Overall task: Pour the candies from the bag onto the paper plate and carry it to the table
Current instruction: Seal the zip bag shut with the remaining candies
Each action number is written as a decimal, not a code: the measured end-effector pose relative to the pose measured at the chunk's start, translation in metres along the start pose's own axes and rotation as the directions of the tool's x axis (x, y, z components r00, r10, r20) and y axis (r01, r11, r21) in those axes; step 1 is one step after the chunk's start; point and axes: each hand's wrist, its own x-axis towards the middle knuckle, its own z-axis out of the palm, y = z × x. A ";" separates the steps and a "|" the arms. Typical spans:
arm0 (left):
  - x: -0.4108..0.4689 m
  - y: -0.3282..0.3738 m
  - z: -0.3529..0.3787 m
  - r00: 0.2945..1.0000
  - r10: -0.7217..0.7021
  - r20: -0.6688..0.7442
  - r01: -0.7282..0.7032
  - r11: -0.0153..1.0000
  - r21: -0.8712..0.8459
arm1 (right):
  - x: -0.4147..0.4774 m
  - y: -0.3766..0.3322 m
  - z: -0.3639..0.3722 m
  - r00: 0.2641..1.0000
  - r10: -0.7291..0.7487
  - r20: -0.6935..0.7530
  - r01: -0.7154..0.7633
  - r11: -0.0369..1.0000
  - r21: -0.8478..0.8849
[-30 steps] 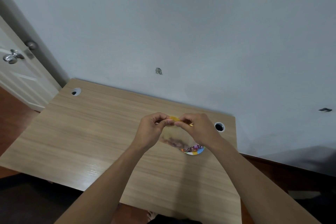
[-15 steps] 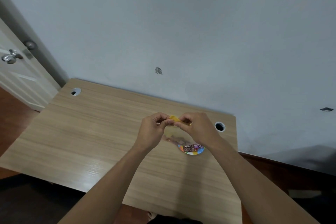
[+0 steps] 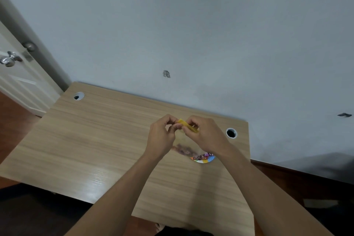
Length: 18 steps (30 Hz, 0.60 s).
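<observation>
Above a wooden desk [image 3: 95, 149], a clear bag [image 3: 188, 127] is pinched at its yellow top by the left hand [image 3: 161, 138] and the right hand [image 3: 206, 136]; a paper plate [image 3: 204, 159] is seen at 5 o'clock from it.

Dim, soft; glare on desk [image 3: 92, 182]; edges warped.

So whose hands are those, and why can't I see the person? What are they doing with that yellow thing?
The camera sits on the person's head and looks down, so you see only their arms and hands, as if through their eyes. The left hand and right hand both pinch the yellow top strip of a clear candy bag held above a wooden desk. It looks like they are working the bag open. Candies sit in the bag's bottom. Under it, partly hidden, lies a colourful paper plate. The desk also has two round cable holes. A door stands at the left.
</observation>
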 end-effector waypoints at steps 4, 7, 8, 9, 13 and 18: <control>0.004 0.003 -0.009 0.995 -0.069 0.073 0.077 0.991 -0.111 | 0.000 0.002 0.000 1.000 0.026 0.008 -0.026 0.999 0.038; 0.005 0.004 -0.011 0.990 -0.087 0.107 0.103 0.984 -0.148 | -0.001 0.001 0.001 1.000 0.012 -0.008 -0.012 0.999 0.033; 0.004 0.004 -0.012 0.990 -0.088 0.112 0.104 0.983 -0.152 | -0.001 0.001 0.001 1.000 0.007 -0.009 -0.007 0.999 0.037; 0.004 0.004 -0.012 0.990 -0.085 0.113 0.101 0.984 -0.148 | -0.001 0.001 0.001 1.000 0.000 -0.007 0.001 0.999 0.040; -0.001 0.007 -0.014 0.993 -0.069 0.092 0.079 0.990 -0.117 | -0.004 0.002 0.000 0.999 -0.033 -0.006 0.033 0.999 0.024; -0.001 0.013 -0.019 0.998 -0.034 0.054 0.038 0.996 -0.077 | -0.006 0.004 -0.004 0.998 -0.063 -0.026 0.062 0.998 -0.016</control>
